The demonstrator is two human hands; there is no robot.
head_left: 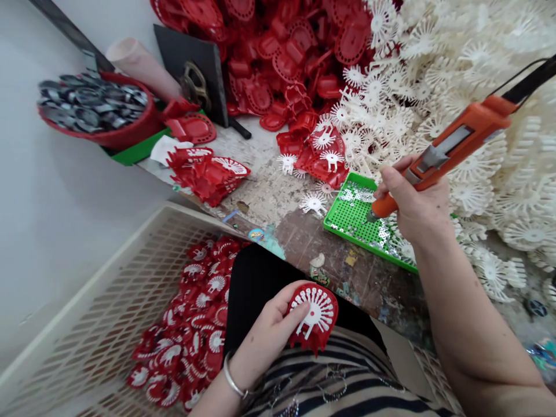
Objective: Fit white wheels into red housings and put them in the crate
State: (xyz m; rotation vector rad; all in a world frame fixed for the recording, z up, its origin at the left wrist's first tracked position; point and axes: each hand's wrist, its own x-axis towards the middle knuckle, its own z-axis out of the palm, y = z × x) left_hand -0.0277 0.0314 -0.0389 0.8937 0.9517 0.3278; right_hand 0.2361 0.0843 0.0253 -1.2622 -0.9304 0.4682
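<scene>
My left hand (278, 324) grips a red plastic part (329, 289) over my lap, with a white toothed fan-shaped piece (319, 313) seated on its face. The thumb presses on the white piece. My right hand (417, 202) is wrapped round an orange electric screwdriver (460, 139), tilted with its tip pointing down to the left. That tip is at the green perforated tray (351, 217), where small shiny metal pieces (384, 234) lie scattered. Whether the tip touches one of them I cannot tell.
Red parts (286, 52) are heaped at the back, white fan pieces (412, 98) at the right. A red bowl of dark metallic pieces (93, 104) stands at the left. Below the bench edge, a cream crate (99, 301) holds joined red-and-white parts (191, 330). Several red parts (204, 174) lie near the edge.
</scene>
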